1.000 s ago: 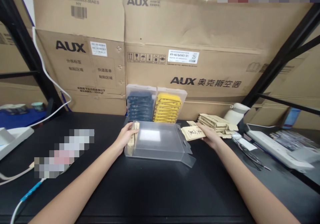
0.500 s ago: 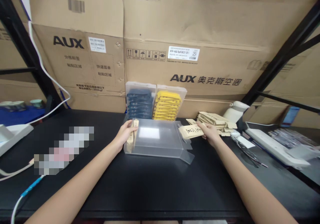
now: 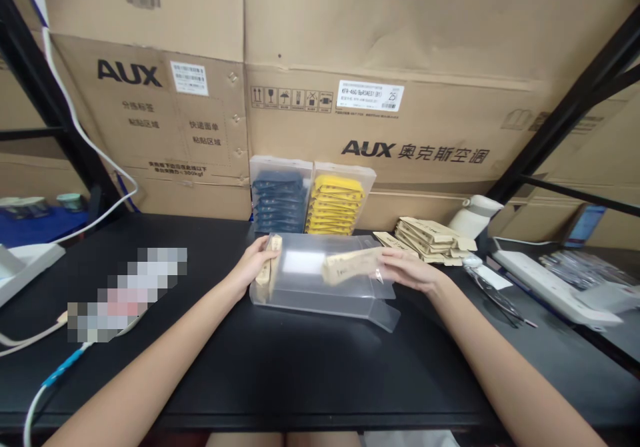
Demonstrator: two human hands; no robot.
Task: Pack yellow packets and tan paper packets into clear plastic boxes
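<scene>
A clear plastic box [image 3: 320, 300] lies on its side on the black table, its flaps open at the right end. My left hand [image 3: 254, 264] grips the left end of this box, fingers closed around it, where one tan paper packet [image 3: 270, 258] stands inside. In my right hand [image 3: 407, 268] is another tan packet [image 3: 350, 265], blurred by motion and pointing left at the box's open end. Whether it is inside or just above the box I cannot tell. Right behind that hand is a pile of tan packets [image 3: 433, 234] with dark writing.
Two upright clear boxes hold blue packets [image 3: 277, 200] and yellow packets [image 3: 337, 200] at the back, before large cardboard cartons [image 3: 400, 127]. To the right are a white bottle [image 3: 475, 217], a cable [image 3: 495, 294] and a power strip [image 3: 550, 287]. A pixelated object [image 3: 127, 294] lies left.
My right hand has carried its tan packet leftward from beside the pile to the clear box. My left hand stays on the box. The view has tilted slightly downward.
</scene>
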